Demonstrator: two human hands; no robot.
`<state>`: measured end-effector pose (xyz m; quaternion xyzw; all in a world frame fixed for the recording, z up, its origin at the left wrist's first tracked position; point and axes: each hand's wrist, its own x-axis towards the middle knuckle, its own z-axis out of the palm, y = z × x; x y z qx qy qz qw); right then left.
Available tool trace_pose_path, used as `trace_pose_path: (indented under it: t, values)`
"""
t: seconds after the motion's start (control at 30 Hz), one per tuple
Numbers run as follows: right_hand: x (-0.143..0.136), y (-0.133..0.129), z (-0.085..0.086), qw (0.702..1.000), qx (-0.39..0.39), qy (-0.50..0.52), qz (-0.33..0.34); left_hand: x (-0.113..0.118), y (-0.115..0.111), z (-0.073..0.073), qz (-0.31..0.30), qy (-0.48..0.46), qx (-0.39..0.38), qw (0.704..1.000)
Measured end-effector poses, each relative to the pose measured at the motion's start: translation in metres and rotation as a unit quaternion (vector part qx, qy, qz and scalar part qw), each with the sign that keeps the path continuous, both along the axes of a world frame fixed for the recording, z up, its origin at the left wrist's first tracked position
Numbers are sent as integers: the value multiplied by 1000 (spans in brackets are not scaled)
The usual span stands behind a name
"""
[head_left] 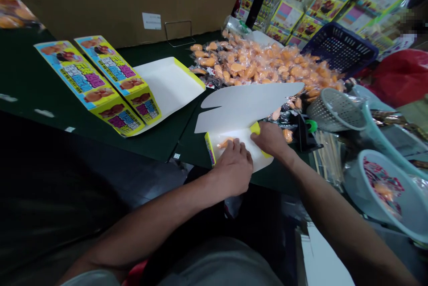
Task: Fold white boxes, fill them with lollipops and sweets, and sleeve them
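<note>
In front of me lies a partly folded display carton, white inside with yellow edges and a tall white back flap. My right hand grips its right side at a yellow tab, fingers closed. Bent over the carton's inside, my left hand has its closed fingertips on a small orange wrapped piece; part of that piece is hidden under the fingers. Beyond the flap spreads a big pile of orange pieces in clear wrappers.
Flat printed cartons lie left on the dark green table. At right stand a grey perforated basket, a pale blue basin, a black tape dispenser and wooden sticks. A navy basket tilts behind the pile.
</note>
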<state>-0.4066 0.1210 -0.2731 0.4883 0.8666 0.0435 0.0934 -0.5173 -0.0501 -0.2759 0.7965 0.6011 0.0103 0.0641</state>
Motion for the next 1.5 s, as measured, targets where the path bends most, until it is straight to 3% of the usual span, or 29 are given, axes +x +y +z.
trace_pose_path:
  t: [0.2,0.63,0.73,0.83,0.93,0.97,1.07,1.23,1.33,1.4,1.43,1.5]
  values:
    - [-13,5,-2,1000,-27,4,-2,-3,2,-2,-11,-3,-9,1000]
    - [-9,-5,6,991,-69,108,-46,-27,18,2,-61,3,12,998]
    - [25,-17,12,985,-47,157,-45,-29,18,-1,-61,12,24,998]
    - [93,-43,7,958,88,266,-53,-32,17,-6,-60,14,36,997]
    - [175,-79,-16,942,215,233,-108,-35,18,-13,-63,10,49,997]
    - [199,-92,-26,944,224,199,-139,-37,18,-15,-65,11,55,996]
    - [247,-129,-53,959,201,161,-122,-42,21,-22,-79,16,75,994]
    - [276,-153,-75,939,223,250,-79,-52,32,-22,-99,33,69,992]
    - [291,-163,-70,911,224,346,-29,-46,30,-10,-95,56,42,993]
    - [297,-176,-57,892,239,383,-32,-38,22,0,-75,63,35,995]
    - [297,-183,-48,888,248,383,-56,-34,17,4,-59,65,40,995]
    - [291,-195,-26,862,256,386,-203,-28,5,9,-18,62,66,996]
